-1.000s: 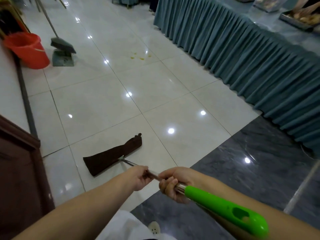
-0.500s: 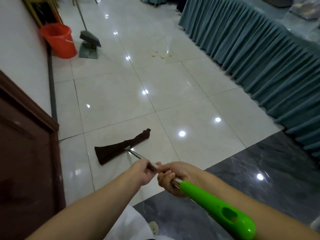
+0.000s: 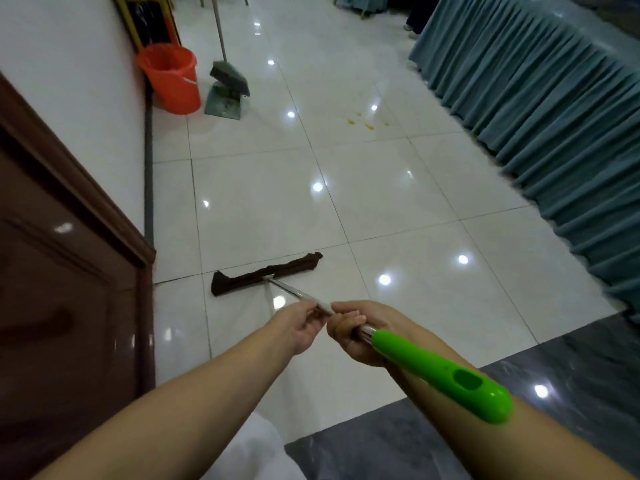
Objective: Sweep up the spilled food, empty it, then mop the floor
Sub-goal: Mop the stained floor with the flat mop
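Item: mop (image 3: pixel 266 274), dark flat head, metal shaft, green grip. Over the last second the head has been swinging from a steep slant to lying nearly crosswise on the pale floor tiles (image 3: pixel 263 199), lower centre of the frame, and the view has been turning leftward, bringing wall and dark wood door into the left side. Judgement: the mopping stage is getting under way, with the head being squared up for a forward stroke.

Item: yellow food stain (image 3: pixel 363 121), upper centre-right, sitting well apart from the mop head and not yet reached.

Item: red bucket (image 3: pixel 171 77), broom and dustpan (image 3: pixel 227 86), upper left, standing just beside each other by the wall.

Item: left hand (image 3: pixel 299 327), fingers curling round the metal shaft.

Item: right hand (image 3: pixel 353 332), fingers wrapping the shaft just ahead of the green grip, the two hands nearly touching.
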Demonstrator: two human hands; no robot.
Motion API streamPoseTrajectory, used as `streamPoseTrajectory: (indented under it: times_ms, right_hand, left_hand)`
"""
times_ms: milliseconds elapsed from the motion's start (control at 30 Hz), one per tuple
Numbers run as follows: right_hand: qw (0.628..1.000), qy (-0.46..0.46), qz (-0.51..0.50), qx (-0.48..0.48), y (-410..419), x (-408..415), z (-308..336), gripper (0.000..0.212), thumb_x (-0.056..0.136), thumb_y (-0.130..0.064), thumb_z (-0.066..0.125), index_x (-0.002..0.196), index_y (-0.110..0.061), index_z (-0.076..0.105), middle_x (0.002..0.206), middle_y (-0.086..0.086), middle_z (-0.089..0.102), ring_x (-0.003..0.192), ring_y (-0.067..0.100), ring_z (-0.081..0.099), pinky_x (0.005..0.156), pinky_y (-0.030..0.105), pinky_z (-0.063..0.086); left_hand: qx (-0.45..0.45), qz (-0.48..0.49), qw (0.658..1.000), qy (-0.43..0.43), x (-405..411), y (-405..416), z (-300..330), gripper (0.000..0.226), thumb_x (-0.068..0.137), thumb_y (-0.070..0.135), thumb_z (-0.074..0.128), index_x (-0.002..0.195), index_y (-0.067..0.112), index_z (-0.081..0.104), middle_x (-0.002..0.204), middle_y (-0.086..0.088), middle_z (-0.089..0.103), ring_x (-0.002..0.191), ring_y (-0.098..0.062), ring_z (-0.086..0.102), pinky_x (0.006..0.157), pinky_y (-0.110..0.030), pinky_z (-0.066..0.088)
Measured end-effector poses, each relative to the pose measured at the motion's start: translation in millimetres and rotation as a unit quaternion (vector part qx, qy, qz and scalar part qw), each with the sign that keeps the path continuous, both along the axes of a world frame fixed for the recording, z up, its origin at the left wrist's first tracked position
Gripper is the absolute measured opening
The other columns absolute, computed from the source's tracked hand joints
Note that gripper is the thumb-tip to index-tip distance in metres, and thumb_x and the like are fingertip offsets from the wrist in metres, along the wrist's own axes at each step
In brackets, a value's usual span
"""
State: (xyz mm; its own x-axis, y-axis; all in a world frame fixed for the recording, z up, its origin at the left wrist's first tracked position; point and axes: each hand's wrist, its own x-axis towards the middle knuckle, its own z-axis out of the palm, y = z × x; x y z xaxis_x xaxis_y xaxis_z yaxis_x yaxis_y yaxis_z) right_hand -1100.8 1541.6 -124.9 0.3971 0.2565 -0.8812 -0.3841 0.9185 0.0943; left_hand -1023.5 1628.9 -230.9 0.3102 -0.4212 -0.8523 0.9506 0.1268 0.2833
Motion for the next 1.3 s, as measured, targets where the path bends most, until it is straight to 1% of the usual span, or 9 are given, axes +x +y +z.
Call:
streamPoseTrajectory:
  times_ms: [100,233,433,600,700,867,1000,1200,1300]
  right_hand:
    - [1.000,-0.006,-0.012,-0.008,5.2,56.4,-3.8,0.006,0.081,0.001,0.053,0.078,-0.002,0.049,0.047,0.002,0.035,0.023,0.009,0.033,0.027,0.009,0.028]
    - [1.000,-0.008,-0.015,-0.022,15.0,123.4,-10.8,0.021,0.097,-0.011,0.049,0.077,-0.005,0.049,0.042,0.003,0.034,0.022,0.008,0.031,0.027,0.007,0.026]
    - [1.000,-0.005,-0.011,-0.027,22.8,219.6,-12.6,0.028,0.099,-0.017,0.050,0.073,-0.006,0.051,0.039,0.002,0.036,0.019,0.008,0.030,0.024,0.009,0.025]
    - [1.000,-0.008,-0.021,-0.021,12.1,274.0,-15.0,0.024,0.099,-0.016,0.048,0.077,-0.007,0.049,0.037,0.003,0.036,0.019,0.008,0.031,0.025,0.008,0.026]
    - [0.999,-0.014,-0.030,-0.018,-0.7,302.9,-17.9,0.019,0.099,-0.014,0.048,0.081,-0.007,0.049,0.037,0.004,0.039,0.019,0.008,0.031,0.024,0.009,0.026]
    - [0.999,-0.018,-0.017,-0.025,-26.6,357.3,-25.6,0.016,0.099,-0.013,0.047,0.084,-0.010,0.048,0.038,0.006,0.038,0.020,0.008,0.031,0.023,0.011,0.027]
    - [0.999,-0.019,0.020,-0.029,-53.2,409.5,-32.1,0.022,0.100,-0.015,0.045,0.078,-0.010,0.048,0.038,0.003,0.036,0.020,0.007,0.031,0.022,0.011,0.027]
    - [0.999,-0.029,0.031,-0.028,-112.5,488.7,-27.8,0.030,0.103,-0.014,0.039,0.075,-0.004,0.045,0.039,0.006,0.038,0.020,0.008,0.031,0.023,0.011,0.027]
    - [0.998,-0.036,0.035,-0.024,-139.9,526.4,-23.6,0.030,0.102,-0.011,0.038,0.074,-0.003,0.046,0.040,0.006,0.040,0.019,0.008,0.031,0.023,0.010,0.027]
  left_hand:
    - [0.011,-0.010,1.000,0.001,59.4,1.6,-0.7,0.023,0.093,-0.007,0.040,0.073,-0.003,0.050,0.070,-0.015,0.052,0.063,-0.023,0.055,0.045,-0.024,0.055]
    - [-0.001,-0.037,0.999,0.003,129.8,5.3,-2.2,0.020,0.089,-0.010,0.038,0.076,-0.004,0.052,0.082,-0.019,0.055,0.073,-0.027,0.056,0.075,-0.031,0.053]
    - [0.017,-0.055,0.998,0.014,225.3,4.9,-5.2,0.021,0.095,-0.005,0.037,0.079,-0.006,0.051,0.082,-0.019,0.055,0.072,-0.024,0.056,0.046,-0.024,0.054]
    - [0.013,-0.058,0.998,0.016,281.0,-7.7,-9.8,0.024,0.098,-0.001,0.036,0.080,-0.006,0.050,0.083,-0.019,0.054,0.074,-0.024,0.055,0.085,-0.037,0.048]
    - [0.015,-0.048,0.999,0.019,311.0,-20.9,-13.0,0.027,0.100,0.003,0.034,0.079,-0.007,0.049,0.083,-0.019,0.054,0.075,-0.023,0.055,0.091,-0.038,0.044]
    - [0.031,-0.038,0.999,0.016,363.6,-46.4,-14.1,0.026,0.098,0.000,0.034,0.077,-0.007,0.049,0.080,-0.017,0.054,0.070,-0.022,0.054,0.082,-0.030,0.049]
    - [0.054,-0.046,0.997,0.005,414.0,-70.1,-13.6,0.029,0.095,-0.004,0.033,0.071,-0.004,0.048,0.075,-0.015,0.050,0.065,-0.022,0.050,0.044,-0.022,0.051]
    - [0.049,-0.033,0.998,0.004,490.0,-120.3,-6.0,0.029,0.094,-0.005,0.035,0.070,-0.004,0.052,0.077,-0.016,0.051,0.068,-0.023,0.052,0.055,-0.027,0.053]
    - [0.042,-0.030,0.999,-0.009,525.3,-142.8,-4.6,0.051,0.091,-0.009,0.034,0.046,-0.006,0.058,0.071,-0.015,0.050,0.063,-0.023,0.050,0.040,-0.021,0.051]
